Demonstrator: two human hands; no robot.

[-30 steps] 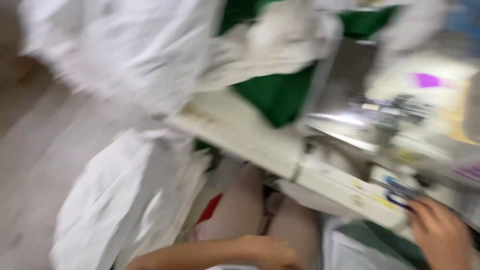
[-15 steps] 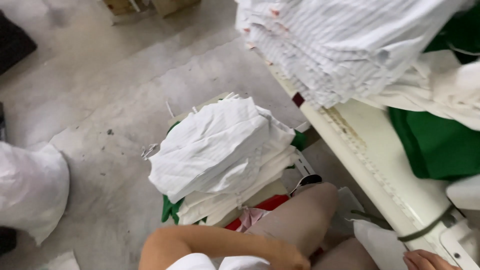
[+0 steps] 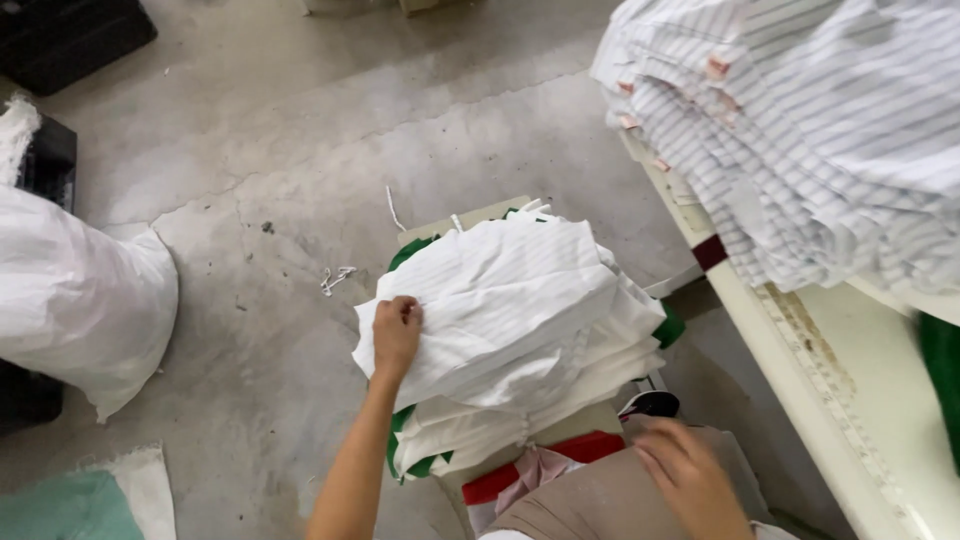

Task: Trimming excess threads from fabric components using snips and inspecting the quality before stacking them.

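1. The left hand (image 3: 397,335) is reaching down beside the desk and pinching the left edge of the top white striped cloth piece (image 3: 500,295), fingers closed on the fabric.
2. That piece is lying on top of a stack of white cloth pieces (image 3: 520,400), with green cloth (image 3: 410,255) peeking out at the stack's far left corner and near its bottom.
3. The stack is sitting on a low stand just beside the person's knee, its right edge hanging near the desk (image 3: 830,390) but apart from it.
4. The right hand (image 3: 690,475) is resting on the person's lap, fingers loosely spread and holding nothing; it seems to be touching the tan cloth there, though the bottom edge is cutting the view.
5. A heap of striped white garments (image 3: 800,120) is overhanging the desk's near edge, above and right of the stack.
6. Bare concrete floor (image 3: 300,150) is lying open left of and beyond the stack, marked only by a small thread scrap (image 3: 337,278).
7. A full white sack (image 3: 80,300) is standing well apart at the left edge.
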